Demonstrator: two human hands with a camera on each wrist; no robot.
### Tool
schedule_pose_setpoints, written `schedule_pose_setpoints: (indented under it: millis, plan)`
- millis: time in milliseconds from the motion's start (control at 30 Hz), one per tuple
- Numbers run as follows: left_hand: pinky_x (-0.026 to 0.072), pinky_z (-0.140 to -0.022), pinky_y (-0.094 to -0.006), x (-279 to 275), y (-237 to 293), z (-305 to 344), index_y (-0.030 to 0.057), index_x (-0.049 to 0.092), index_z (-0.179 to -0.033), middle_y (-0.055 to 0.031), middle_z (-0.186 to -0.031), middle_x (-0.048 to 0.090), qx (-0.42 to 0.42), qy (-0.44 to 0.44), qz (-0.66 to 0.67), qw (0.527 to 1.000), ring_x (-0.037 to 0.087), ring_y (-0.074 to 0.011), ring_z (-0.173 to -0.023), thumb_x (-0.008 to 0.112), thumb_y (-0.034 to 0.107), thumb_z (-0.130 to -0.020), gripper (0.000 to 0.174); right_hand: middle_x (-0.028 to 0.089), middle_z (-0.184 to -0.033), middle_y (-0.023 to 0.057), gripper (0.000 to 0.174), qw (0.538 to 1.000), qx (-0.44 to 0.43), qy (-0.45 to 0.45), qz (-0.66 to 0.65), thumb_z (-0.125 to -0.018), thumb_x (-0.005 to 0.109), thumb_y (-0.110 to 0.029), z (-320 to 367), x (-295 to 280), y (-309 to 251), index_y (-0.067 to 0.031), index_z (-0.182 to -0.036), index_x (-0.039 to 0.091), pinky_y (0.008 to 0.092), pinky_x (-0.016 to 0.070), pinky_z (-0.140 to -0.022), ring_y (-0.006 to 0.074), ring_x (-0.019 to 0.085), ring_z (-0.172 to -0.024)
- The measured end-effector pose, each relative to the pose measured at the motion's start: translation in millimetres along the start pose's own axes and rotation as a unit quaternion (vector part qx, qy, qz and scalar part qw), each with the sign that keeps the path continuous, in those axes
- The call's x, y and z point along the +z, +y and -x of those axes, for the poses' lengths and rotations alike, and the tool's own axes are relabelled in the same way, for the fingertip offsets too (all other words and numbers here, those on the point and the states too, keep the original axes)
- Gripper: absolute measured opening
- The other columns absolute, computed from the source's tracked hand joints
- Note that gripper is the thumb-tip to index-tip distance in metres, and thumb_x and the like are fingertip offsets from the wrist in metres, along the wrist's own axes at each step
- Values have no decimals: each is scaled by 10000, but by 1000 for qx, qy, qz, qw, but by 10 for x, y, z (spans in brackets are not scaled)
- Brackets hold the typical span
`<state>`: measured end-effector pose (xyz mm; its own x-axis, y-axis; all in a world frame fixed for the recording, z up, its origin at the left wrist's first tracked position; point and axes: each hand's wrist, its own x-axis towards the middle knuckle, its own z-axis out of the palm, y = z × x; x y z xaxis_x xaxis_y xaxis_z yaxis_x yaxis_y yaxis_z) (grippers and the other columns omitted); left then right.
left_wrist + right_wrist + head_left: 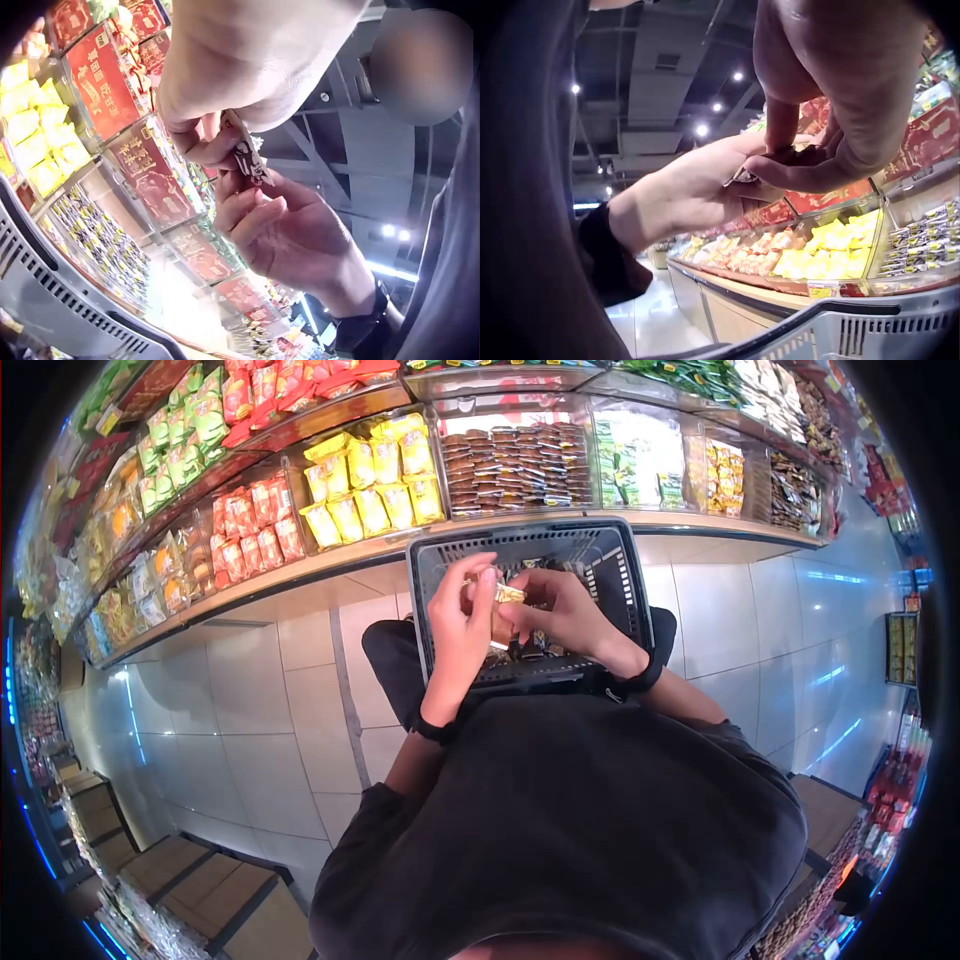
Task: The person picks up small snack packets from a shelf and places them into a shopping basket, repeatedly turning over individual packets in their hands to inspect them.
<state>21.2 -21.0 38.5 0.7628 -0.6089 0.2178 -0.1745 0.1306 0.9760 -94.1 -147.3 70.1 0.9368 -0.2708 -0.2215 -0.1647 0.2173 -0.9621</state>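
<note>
Pinching a small snack packet (507, 596) between them, the left hand (460, 628) and right hand (566, 616) are both grasping it just above a basket (540, 546).

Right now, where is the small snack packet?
In the head view, the packet is centre frame, pinched between the left hand and right hand, over the basket.

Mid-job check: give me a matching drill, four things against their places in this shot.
1 basket; 2 yellow packets; 3 snack; 4 brown packets.
A pinched between left hand and right hand; B shelf bin straight beyond the basket; C below both hands; D shelf bin left of the brown packets.
Pairs: 1-C; 2-D; 3-A; 4-B.
</note>
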Motion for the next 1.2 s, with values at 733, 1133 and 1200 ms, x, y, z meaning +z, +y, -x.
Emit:
schedule_pose_setpoints:
  millis: [733, 1133, 1200]
  plan:
    - [389, -430, -205, -353, 660, 146, 11, 648, -946, -37, -688, 643, -178, -92, 137, 970, 598, -87, -530, 661, 168, -998, 166, 721, -886, 110, 152, 998, -28, -30, -52, -999, 645, -115, 398, 9, -229, 29, -951, 657, 272, 553, -635, 139, 684, -731]
    - [313, -426, -195, -287, 633, -76, 37, 689, -841, 64, -615, 547, -102, -83, 27, 991, 441, 1, -484, 687, 169, -989, 198, 761, -920, 137, 208, 993, -4, -73, -94, -984, 650, -134, 411, 208, -196, 60, -1036, 706, 261, 560, -627, 129, 704, -720]
    - [304, -418, -198, -276, 647, -77, 40, 685, -825, 65, -606, 543, -108, -79, 31, 990, 432, -2, -469, 685, 187, -992, 222, 761, -929, 143, 208, 993, -1, -69, -100, -982, 652, -134, 413, 206, -186, 57, -1044, 705, 264, 557, -620, 135, 707, -728]
